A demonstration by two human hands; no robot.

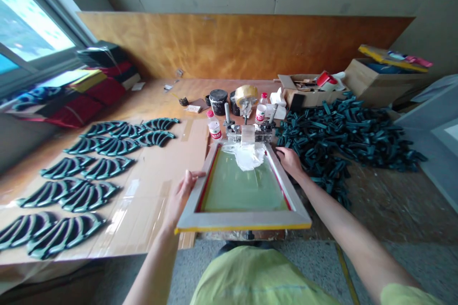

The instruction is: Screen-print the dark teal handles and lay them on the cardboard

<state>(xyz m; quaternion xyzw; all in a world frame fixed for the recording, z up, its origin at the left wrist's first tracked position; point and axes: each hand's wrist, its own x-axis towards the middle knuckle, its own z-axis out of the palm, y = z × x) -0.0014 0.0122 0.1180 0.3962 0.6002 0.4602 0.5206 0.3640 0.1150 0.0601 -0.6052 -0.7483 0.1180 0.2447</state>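
Note:
A silk-screen printing frame (243, 222) with a wooden rim and a green mesh (243, 193) is tilted up toward me, hinged in metal clamps (246, 132) at its far end. My left hand (182, 195) grips the frame's left side, and my right hand (289, 162) holds its right side. White ink (245, 156) lies in a thick smear across the far end of the mesh. Whatever lies under the frame is hidden.
Rows of dark teal curved pieces (66, 236) lie on a cardboard-covered table (153, 209) to the left. A heap of dark teal parts (332, 128) fills the right. A black jar (218, 101), packing tape (246, 95), and bottles stand beyond the clamps.

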